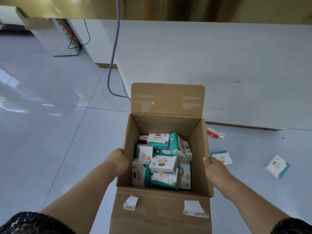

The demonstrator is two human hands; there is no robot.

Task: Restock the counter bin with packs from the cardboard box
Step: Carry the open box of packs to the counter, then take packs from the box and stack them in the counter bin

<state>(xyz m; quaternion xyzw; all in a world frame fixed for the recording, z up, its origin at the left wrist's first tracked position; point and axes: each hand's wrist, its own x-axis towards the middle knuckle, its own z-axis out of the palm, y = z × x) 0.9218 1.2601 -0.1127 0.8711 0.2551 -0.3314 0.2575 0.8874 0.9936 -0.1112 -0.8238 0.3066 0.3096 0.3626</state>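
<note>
Tiled floor, cardboard box gripped between left hand and right hand

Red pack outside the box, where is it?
In the head view the red pack lies on the floor just right of the cardboard box, by the foot of the white counter.

Single head-worn wide-angle view, looking forward and steeply down, very near the open cardboard box in the lower centre, floor at left, white counter front in the upper right
</note>
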